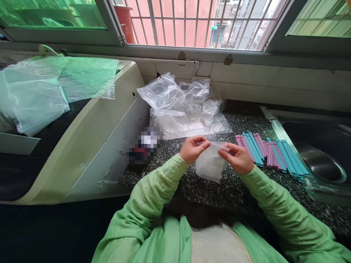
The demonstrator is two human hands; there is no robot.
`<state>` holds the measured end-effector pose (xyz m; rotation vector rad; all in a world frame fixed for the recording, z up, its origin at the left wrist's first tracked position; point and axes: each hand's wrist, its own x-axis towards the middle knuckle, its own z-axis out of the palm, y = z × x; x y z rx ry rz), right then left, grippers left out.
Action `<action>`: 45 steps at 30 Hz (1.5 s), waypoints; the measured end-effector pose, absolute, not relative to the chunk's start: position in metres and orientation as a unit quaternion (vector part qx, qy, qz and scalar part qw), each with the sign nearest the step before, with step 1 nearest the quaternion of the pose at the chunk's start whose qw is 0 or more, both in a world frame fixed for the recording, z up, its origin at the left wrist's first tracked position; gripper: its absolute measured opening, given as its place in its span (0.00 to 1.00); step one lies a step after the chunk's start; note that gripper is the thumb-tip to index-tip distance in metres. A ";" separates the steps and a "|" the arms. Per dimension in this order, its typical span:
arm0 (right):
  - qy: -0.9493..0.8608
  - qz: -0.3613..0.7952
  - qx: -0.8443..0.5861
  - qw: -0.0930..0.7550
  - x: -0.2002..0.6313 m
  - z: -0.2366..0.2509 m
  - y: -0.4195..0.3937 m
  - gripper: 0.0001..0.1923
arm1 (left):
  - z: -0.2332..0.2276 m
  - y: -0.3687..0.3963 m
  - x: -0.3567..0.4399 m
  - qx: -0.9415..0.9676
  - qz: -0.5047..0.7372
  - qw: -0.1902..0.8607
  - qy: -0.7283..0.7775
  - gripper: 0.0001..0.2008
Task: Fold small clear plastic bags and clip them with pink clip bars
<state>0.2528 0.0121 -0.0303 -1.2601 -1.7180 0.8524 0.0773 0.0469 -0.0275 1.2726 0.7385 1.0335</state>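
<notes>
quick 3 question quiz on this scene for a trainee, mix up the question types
1. True or false: both hands, left hand and right hand, pinch the top edge of the small clear bag.
2. Multiple choice: the pink and blue sticks lie A) inside the sink B) on the counter beside the right hand C) on top of the pile of clear bags.
3. Fill in: the pile of clear bags sits at the back of the counter, under the ____.

Key: 1 true; 2 B; 3 window
</notes>
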 end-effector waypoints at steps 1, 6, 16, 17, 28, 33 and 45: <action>-0.679 0.338 -0.503 0.415 0.253 -0.031 0.012 0.17 | -0.027 0.047 0.077 0.549 0.452 0.624 0.324 0.19; -0.675 0.340 -0.510 0.411 0.253 -0.031 0.011 0.17 | -0.027 0.047 0.077 0.552 0.456 0.616 0.328 0.18; -0.706 0.342 -0.488 0.382 0.255 -0.027 0.012 0.17 | -0.025 0.054 0.071 0.572 0.419 0.624 0.329 0.17; -0.708 0.340 -0.489 0.379 0.255 -0.027 0.011 0.17 | -0.025 0.054 0.071 0.575 0.406 0.628 0.331 0.18; -0.708 0.354 -0.488 0.367 0.253 -0.028 0.012 0.17 | -0.031 0.052 0.072 0.580 0.397 0.619 0.349 0.19; -0.702 0.370 -0.481 0.374 0.254 -0.030 0.012 0.17 | -0.030 0.051 0.072 0.580 0.401 0.620 0.344 0.18; -0.696 0.375 -0.498 0.357 0.253 -0.033 0.012 0.17 | -0.026 0.055 0.066 0.541 0.475 0.596 0.357 0.16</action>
